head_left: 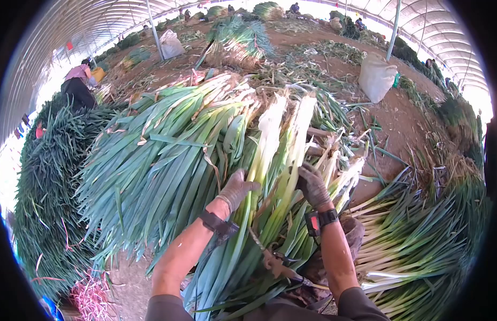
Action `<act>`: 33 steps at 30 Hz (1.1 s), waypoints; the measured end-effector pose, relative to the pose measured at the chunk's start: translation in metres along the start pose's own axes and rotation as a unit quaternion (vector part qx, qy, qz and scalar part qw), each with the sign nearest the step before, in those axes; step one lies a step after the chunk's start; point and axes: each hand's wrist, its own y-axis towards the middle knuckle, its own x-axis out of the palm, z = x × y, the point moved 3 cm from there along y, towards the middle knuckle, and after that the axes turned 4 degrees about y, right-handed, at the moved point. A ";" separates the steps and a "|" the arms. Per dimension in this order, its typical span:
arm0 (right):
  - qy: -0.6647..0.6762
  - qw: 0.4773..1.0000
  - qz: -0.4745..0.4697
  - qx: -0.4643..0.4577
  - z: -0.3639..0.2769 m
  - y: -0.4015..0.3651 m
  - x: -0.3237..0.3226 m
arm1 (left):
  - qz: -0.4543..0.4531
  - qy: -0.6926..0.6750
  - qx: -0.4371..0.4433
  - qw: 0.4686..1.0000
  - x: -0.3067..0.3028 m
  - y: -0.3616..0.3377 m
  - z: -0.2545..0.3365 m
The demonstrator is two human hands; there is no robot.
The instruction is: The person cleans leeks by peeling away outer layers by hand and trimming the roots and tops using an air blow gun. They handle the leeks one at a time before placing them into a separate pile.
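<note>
A thick bundle of green onions (270, 160) with long white stalks and green leaves lies across my lap, pointing away from me. My left hand (235, 187), in a dirty grey glove, grips the bundle's left side. On the bundle's right side, my gloved right hand (312, 184) closes around several stalks. Each wrist carries a black strap, the right one with a small red-lit device (312, 223).
A large heap of green onions (152, 155) lies to the left and another pile (419, 241) to the right. White sacks (376, 77) stand on the dirt floor (403, 128). A person in pink (80, 80) bends over at far left. Other people work at the back of the greenhouse tunnel.
</note>
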 end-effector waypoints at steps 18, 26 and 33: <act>-0.529 0.786 0.166 -0.274 -0.239 0.107 -0.002 | 0.134 0.071 0.128 0.980 -0.009 0.067 0.160; -0.403 0.899 0.083 -0.151 -0.185 0.098 0.080 | 0.105 0.004 0.241 0.965 0.062 0.080 0.189; -0.318 0.930 0.036 -0.181 -0.223 0.067 0.154 | 0.158 0.077 0.302 0.937 0.082 0.060 0.221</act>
